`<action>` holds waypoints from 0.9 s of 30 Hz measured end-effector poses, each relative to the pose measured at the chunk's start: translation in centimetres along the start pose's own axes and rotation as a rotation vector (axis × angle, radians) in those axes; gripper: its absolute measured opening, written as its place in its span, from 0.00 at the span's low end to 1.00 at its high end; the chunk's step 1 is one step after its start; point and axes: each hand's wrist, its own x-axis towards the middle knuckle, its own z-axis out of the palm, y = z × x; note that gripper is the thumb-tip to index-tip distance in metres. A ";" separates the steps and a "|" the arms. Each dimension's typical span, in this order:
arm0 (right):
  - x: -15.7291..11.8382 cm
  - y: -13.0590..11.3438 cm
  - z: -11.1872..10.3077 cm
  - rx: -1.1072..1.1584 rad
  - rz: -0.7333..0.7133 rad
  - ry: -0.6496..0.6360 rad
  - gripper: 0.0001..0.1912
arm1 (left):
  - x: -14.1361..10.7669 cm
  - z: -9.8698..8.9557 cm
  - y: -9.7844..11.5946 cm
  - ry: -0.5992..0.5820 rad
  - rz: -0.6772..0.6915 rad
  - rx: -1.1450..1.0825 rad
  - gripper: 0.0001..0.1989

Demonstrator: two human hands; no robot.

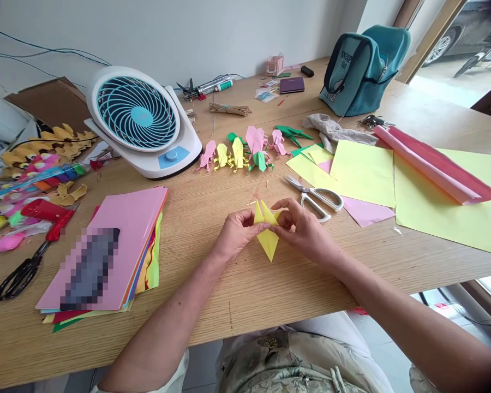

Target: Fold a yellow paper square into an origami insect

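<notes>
A folded yellow paper point(270, 244) is held just above the wooden table, its single point toward me and two narrow points facing away. My left hand point(239, 232) pinches its left side, thumb on top. On the right side, my right hand point(300, 226) grips it between thumb and fingers, the thumbs nearly meeting at the middle. White-handled scissors point(321, 201) lie right behind my right hand. Folded paper figures in pink, yellow and green point(238, 153) stand in a row farther back.
On the left are a stack of coloured paper point(135, 218), black-and-red scissors point(45, 245) and a white fan point(163, 158). Yellow sheets point(364, 169), a red-pink roll point(433, 164), a grey cloth point(335, 131) and a teal bag point(358, 82) are on the right.
</notes>
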 end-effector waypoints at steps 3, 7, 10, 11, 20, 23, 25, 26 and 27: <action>-0.1 -0.1 0.1 -0.041 -0.059 0.008 0.15 | 0.0 -0.1 0.0 -0.025 0.012 0.019 0.16; -0.2 -0.4 0.0 -0.050 -0.069 0.022 0.13 | -0.3 -0.1 0.3 -0.018 0.020 -0.012 0.16; -0.1 -0.3 -0.1 0.034 -0.038 0.029 0.15 | -0.4 0.0 0.7 -0.013 -0.009 -0.068 0.17; -0.1 -0.1 -0.2 0.092 -0.023 0.016 0.16 | -0.5 0.0 0.8 -0.015 -0.017 -0.083 0.17; 0.4 0.3 -0.2 0.357 0.113 -0.097 0.20 | -0.6 0.1 1.2 -0.047 -0.029 -0.129 0.16; 0.4 -0.2 -0.3 0.371 0.153 -0.104 0.23 | -0.6 0.0 1.2 -0.063 -0.037 -0.120 0.16; 0.5 -0.3 -0.4 0.404 0.168 -0.096 0.23 | -0.6 0.0 1.3 -0.077 -0.050 -0.117 0.17; 0.5 -0.2 -0.3 0.430 0.174 -0.096 0.22 | -0.6 0.0 1.3 -0.084 -0.053 -0.118 0.17; 0.5 -0.2 -0.3 0.460 0.179 -0.100 0.21 | -0.6 0.1 1.3 -0.091 -0.052 -0.118 0.18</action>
